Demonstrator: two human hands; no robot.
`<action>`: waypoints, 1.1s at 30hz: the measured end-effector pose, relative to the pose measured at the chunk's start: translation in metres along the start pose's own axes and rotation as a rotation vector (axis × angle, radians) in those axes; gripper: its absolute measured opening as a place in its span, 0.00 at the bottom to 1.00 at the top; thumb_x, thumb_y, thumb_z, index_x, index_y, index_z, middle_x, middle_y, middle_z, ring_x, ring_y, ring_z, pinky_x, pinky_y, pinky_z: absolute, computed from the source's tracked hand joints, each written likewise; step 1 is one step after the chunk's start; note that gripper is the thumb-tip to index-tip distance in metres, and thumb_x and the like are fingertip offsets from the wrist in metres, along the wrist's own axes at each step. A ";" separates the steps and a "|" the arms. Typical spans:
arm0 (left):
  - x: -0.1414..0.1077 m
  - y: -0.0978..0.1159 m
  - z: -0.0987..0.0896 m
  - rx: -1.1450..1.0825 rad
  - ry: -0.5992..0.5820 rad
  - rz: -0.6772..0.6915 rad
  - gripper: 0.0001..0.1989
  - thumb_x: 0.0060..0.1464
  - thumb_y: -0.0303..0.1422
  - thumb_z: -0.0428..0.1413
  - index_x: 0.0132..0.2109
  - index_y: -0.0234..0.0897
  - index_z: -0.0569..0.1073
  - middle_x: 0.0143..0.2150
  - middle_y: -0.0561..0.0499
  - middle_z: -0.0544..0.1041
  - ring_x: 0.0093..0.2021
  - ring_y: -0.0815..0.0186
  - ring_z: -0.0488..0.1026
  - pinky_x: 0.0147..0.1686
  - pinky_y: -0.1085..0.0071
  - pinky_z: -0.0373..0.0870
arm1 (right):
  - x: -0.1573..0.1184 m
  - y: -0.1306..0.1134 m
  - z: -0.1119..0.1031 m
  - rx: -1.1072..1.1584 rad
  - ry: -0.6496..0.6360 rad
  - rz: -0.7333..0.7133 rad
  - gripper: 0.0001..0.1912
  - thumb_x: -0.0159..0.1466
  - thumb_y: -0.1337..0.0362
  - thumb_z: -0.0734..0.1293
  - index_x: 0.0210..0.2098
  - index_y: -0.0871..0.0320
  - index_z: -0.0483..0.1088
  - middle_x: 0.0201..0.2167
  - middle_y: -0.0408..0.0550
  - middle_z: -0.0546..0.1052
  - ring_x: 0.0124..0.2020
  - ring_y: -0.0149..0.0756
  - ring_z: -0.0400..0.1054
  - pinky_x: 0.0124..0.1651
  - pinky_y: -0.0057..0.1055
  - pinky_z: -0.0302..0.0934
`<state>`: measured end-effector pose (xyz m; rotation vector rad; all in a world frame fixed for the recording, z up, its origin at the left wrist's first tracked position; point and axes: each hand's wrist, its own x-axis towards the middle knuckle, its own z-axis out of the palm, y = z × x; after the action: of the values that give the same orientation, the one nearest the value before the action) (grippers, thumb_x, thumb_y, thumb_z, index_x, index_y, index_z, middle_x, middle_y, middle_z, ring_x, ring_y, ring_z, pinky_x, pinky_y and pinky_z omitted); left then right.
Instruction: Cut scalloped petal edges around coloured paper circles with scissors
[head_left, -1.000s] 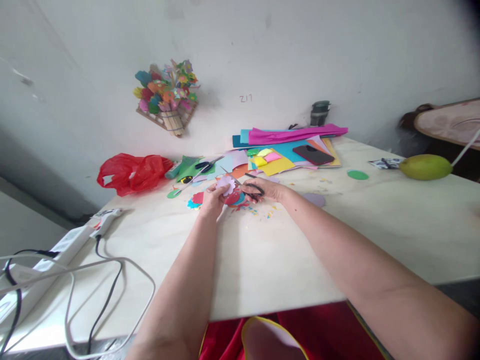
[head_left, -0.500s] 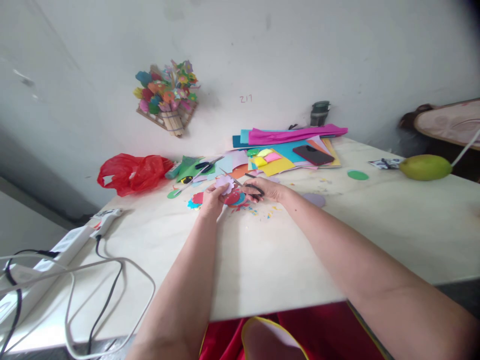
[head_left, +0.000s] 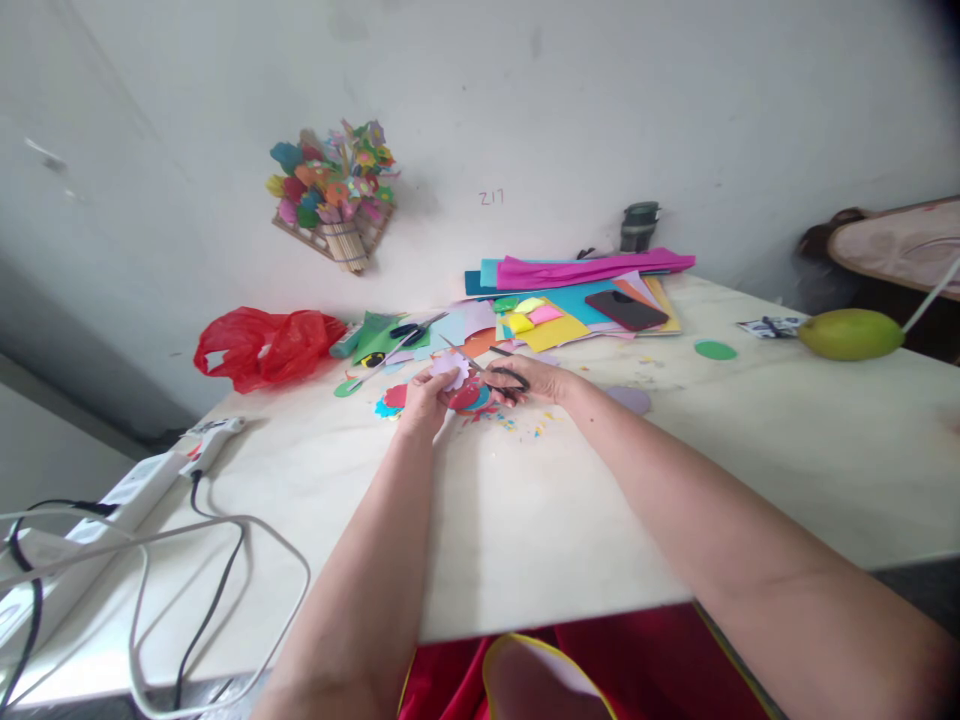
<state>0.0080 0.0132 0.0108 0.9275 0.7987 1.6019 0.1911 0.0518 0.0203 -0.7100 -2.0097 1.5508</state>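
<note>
My left hand (head_left: 427, 400) pinches a pale lilac paper flower (head_left: 450, 370) with a scalloped edge. In my right hand (head_left: 532, 380) is a pair of scissors (head_left: 511, 378) with dark handles, its blades spread apart and pointing up and left beside the flower. Under and between the hands lie red and blue paper pieces (head_left: 472, 397). A red scalloped cutout (head_left: 396, 396) over a blue one (head_left: 385, 409) rests just left of my left hand. Small coloured scraps (head_left: 517, 425) are scattered below the right hand.
Farther back lie coloured paper sheets (head_left: 570, 332), a phone (head_left: 626, 310) and another pair of scissors (head_left: 409, 333). A red plastic bag (head_left: 266, 345) sits at left, a power strip (head_left: 142, 490) with cables nearer. At right are a green paper disc (head_left: 716, 350) and a yellow-green fruit (head_left: 851, 334).
Hardly anything differs. The lilac flower has shifted very slightly in my left hand; the scissors and both arms stay in nearly the same place.
</note>
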 end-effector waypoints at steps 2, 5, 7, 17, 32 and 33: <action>0.000 0.000 0.000 -0.002 -0.007 0.002 0.13 0.30 0.28 0.68 0.29 0.32 0.77 0.27 0.48 0.78 0.29 0.64 0.76 0.33 0.68 0.73 | 0.000 0.001 0.000 0.003 -0.002 -0.005 0.16 0.58 0.53 0.67 0.27 0.61 0.65 0.19 0.42 0.72 0.16 0.24 0.63 0.13 0.20 0.48; 0.000 0.000 0.000 -0.007 -0.018 0.010 0.13 0.30 0.28 0.68 0.29 0.31 0.78 0.27 0.47 0.79 0.28 0.65 0.76 0.33 0.69 0.73 | 0.001 0.001 0.000 -0.005 0.008 -0.012 0.15 0.58 0.55 0.68 0.27 0.61 0.64 0.19 0.42 0.71 0.16 0.24 0.63 0.13 0.19 0.48; 0.000 0.000 0.000 -0.009 -0.021 0.012 0.13 0.30 0.28 0.68 0.29 0.31 0.78 0.27 0.48 0.79 0.28 0.65 0.76 0.33 0.70 0.73 | 0.001 0.001 0.000 -0.012 0.009 -0.010 0.16 0.59 0.55 0.68 0.27 0.61 0.64 0.19 0.41 0.71 0.15 0.23 0.62 0.13 0.19 0.48; 0.000 0.001 0.001 -0.016 -0.011 0.006 0.13 0.31 0.27 0.67 0.29 0.32 0.77 0.28 0.49 0.79 0.29 0.65 0.77 0.34 0.70 0.74 | 0.000 -0.003 0.001 -0.015 0.033 -0.009 0.18 0.60 0.52 0.66 0.26 0.61 0.64 0.17 0.41 0.70 0.14 0.23 0.61 0.13 0.19 0.47; 0.000 0.001 0.001 -0.005 0.002 0.008 0.12 0.32 0.27 0.66 0.30 0.32 0.77 0.29 0.47 0.79 0.34 0.60 0.78 0.35 0.68 0.74 | 0.001 0.000 0.000 -0.049 0.014 -0.016 0.17 0.62 0.52 0.64 0.28 0.62 0.65 0.20 0.43 0.72 0.16 0.24 0.64 0.13 0.19 0.48; 0.001 0.001 0.001 -0.003 0.002 0.009 0.12 0.32 0.27 0.66 0.30 0.32 0.77 0.29 0.47 0.79 0.34 0.60 0.78 0.35 0.68 0.74 | 0.001 0.000 0.001 -0.049 0.013 -0.012 0.17 0.62 0.52 0.64 0.28 0.62 0.65 0.19 0.43 0.71 0.16 0.24 0.63 0.13 0.19 0.48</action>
<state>0.0082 0.0136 0.0117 0.9287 0.7945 1.6113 0.1897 0.0523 0.0208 -0.7236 -2.0452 1.4907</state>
